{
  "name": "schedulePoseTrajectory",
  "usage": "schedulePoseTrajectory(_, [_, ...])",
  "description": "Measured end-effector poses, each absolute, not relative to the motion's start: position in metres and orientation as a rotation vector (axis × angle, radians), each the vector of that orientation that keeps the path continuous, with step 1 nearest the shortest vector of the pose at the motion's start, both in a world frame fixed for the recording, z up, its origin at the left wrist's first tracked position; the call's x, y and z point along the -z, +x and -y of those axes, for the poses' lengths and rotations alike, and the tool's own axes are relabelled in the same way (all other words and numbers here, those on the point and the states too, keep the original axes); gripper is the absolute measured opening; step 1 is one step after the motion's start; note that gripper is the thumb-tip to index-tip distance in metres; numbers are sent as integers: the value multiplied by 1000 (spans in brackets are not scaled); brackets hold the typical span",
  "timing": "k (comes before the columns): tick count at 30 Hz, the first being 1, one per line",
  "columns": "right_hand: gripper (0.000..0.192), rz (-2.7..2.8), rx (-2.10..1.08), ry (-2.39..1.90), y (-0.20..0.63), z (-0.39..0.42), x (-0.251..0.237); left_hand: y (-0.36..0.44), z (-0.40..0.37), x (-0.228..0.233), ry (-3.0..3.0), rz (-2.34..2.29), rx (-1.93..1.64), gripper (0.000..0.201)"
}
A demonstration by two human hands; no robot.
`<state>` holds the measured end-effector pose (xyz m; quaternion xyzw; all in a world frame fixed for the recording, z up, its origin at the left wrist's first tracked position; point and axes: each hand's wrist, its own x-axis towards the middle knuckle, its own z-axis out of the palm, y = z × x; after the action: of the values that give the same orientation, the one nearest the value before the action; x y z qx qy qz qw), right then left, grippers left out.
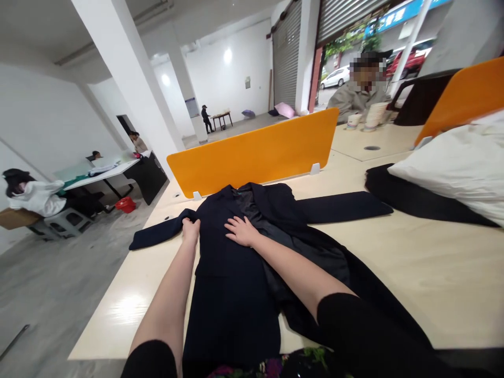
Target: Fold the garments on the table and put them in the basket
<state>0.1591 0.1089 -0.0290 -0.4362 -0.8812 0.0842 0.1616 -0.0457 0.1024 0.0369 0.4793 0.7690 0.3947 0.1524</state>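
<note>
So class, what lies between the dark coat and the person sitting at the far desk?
In the head view, an orange divider panel stands between the dark coat and the seated person.

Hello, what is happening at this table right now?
A person has a dark navy coat spread out on a light wooden table. The left hand grips the coat near its left sleeve, and the right hand lies flat on the chest. The other sleeve lies straight to the right. An orange divider stands behind it.

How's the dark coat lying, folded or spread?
Mostly spread: the coat lies flat on the table, both sleeves out sideways, one front panel turned back.
</note>
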Motion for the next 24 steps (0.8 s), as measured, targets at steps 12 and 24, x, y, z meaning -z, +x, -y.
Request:
schedulePoseTrajectory(12, [43,2333,-639,-1085,198,-99,16,-62,79,0,1212,-1712,-964,61])
schedulePoseTrajectory(24, [49,2369,-633,-1166,320,122,-3,-37,168,-18,902,-1350,-1096,86])
